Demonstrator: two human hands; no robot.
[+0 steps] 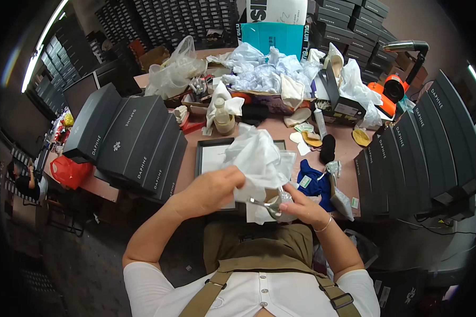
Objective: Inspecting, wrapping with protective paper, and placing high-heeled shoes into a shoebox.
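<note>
My left hand [214, 190] is closed on a thin, crumpled white sheet [256, 153], tissue paper or soft plastic; I cannot tell which. My right hand [304, 207] is closed at the sheet's lower right, around a pair of silver scissors [267, 205]. The scissors point left, toward my left hand. Something clear and shiny shows by my right fingers, too covered to name. Under the sheet lies a dark shallow box or lid [198, 161] with a white lining, partly hidden by my hands.
Dark shoeboxes [135, 140] stand stacked at left, and more shoeboxes [407, 153] at right. Crumpled white paper [272, 68] fills a carton at the back. A bottle [222, 113], blue cloth [314, 182] and orange heat-gun-like tool [388, 92] lie around the pink table [188, 177].
</note>
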